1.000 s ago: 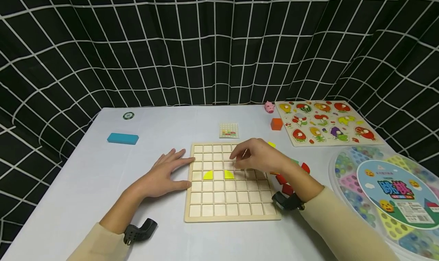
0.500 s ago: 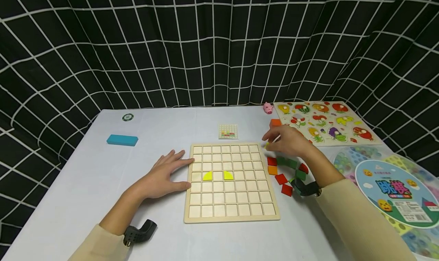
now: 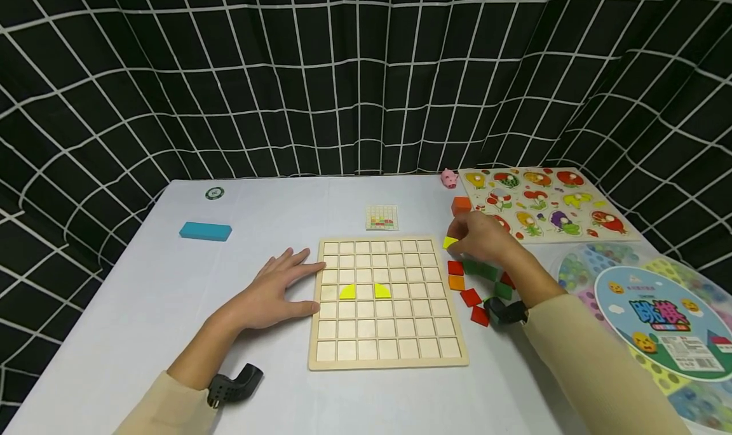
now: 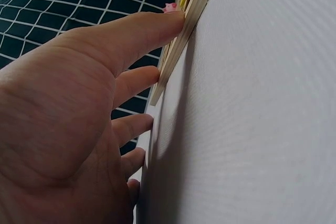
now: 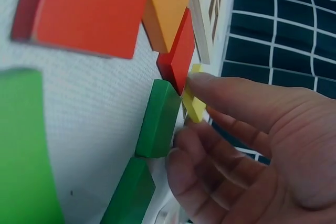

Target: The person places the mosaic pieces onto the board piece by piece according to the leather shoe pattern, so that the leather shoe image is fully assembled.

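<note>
A wooden grid board (image 3: 389,354) lies in the middle of the table with two yellow quarter-round pieces (image 3: 347,291) (image 3: 382,290) set in its cells. My left hand (image 3: 294,279) lies flat beside it, fingertips against the board's left edge (image 4: 181,35). My right hand (image 3: 477,239) is past the board's far right corner and pinches a small yellow piece (image 3: 450,242) (image 5: 193,104) between finger and thumb. Just below it lie loose pieces: a red one (image 3: 455,268) (image 5: 178,59), an orange one (image 3: 455,282) (image 5: 165,17) and a green one (image 3: 481,270) (image 5: 157,119).
A small pattern card (image 3: 381,218) lies behind the board. An orange cube (image 3: 460,206), a pink pig (image 3: 449,179) and a fruit puzzle (image 3: 543,203) are at the back right. A round marble game box (image 3: 652,321) fills the right edge. A blue block (image 3: 205,232) lies far left.
My right hand left the board's middle, moved right to the loose pieces and took hold of the yellow piece. The left hand has stayed put.
</note>
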{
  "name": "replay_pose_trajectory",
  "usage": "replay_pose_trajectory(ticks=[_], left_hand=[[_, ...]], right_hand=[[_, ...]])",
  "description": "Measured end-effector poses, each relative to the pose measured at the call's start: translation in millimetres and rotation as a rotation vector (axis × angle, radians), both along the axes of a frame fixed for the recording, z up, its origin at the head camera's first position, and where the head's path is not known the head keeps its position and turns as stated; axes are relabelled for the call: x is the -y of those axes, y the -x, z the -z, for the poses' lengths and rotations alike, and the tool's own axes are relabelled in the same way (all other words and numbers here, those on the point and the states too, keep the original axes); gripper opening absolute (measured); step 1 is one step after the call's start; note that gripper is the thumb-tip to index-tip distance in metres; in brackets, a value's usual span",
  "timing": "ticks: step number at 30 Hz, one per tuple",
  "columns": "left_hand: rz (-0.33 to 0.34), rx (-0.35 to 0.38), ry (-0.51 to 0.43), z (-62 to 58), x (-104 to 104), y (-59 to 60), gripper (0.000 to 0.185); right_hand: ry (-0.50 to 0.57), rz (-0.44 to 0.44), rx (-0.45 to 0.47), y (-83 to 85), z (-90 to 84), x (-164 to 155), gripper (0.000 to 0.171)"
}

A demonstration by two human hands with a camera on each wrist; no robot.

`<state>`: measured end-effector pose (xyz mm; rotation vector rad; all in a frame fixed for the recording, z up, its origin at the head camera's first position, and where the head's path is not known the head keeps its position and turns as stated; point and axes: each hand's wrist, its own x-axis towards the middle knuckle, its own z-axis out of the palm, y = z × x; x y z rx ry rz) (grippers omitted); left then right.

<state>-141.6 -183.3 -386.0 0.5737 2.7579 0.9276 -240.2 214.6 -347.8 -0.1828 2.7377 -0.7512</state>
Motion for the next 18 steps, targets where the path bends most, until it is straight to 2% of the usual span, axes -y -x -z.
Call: replay_pose_trajectory(ticks=[6,11,13,18], left_hand=[[-0.007,0.006,0.004,0.5,-1,0.6,0.070],[-0.008,0.008,0.003,1.5,-1,0.3,0.070],[-0.008,0.009,0.003,0.9,-2,0.3,0.070],[-0.007,0.008,0.007,-0.5,-1,0.8,0.069]], right_hand=[[-0.002,0.009,-0.031,0.1,0.9,-1,0.025],[0.029,0.008,-0.074,-7.8,-1.6,5,0.024],[0.059,-0.027,-0.089,-13.3,-5.4,12,0.026],[0.203,-0.185,-0.084,-29.3,-15.3,43,0.019]])
